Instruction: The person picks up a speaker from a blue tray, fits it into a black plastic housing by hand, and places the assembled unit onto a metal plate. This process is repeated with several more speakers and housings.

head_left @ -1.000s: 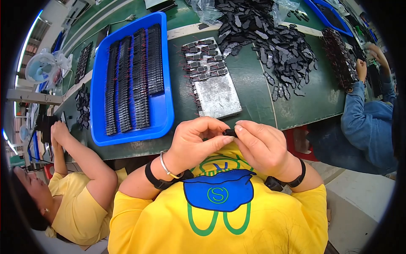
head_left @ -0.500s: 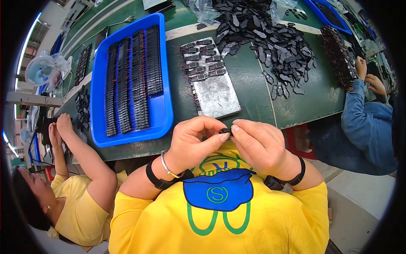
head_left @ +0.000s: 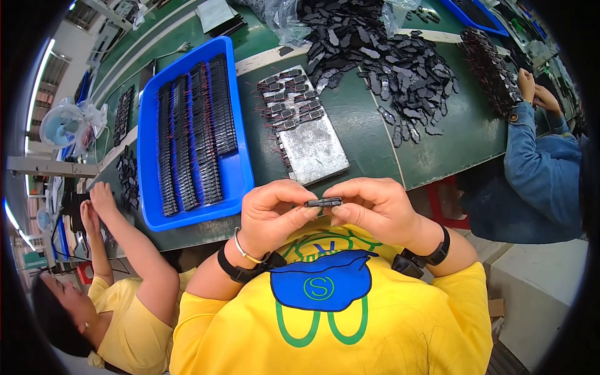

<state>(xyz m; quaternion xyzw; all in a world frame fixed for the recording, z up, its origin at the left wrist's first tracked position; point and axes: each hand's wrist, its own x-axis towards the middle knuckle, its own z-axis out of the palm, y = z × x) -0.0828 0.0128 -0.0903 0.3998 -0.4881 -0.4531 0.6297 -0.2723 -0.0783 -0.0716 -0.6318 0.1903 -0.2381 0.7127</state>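
Observation:
Between my two hands, close to my chest, is a small black plastic part (head_left: 323,202), held level by its ends. My left hand (head_left: 275,209) pinches one end between thumb and fingers, and my right hand (head_left: 375,203) pinches the other. Just beyond them a silver metal plate (head_left: 315,153) lies on the green table. On its far half sit several small black speaker-like modules (head_left: 289,103) with thin red wires. A blue tray (head_left: 234,181) to the left holds long rows of similar black parts (head_left: 181,144).
A big heap of flat black plastic pieces (head_left: 400,75) covers the far right of the green table (head_left: 369,153). Clear plastic bags lie behind it. A co-worker in yellow (head_left: 131,300) sits at left, another in a denim sleeve (head_left: 540,162) at right. Fan (head_left: 65,125) at far left.
My right hand has moved from the near face of the part to its right end. The black part now lies lengthwise between both hands, with more of it showing.

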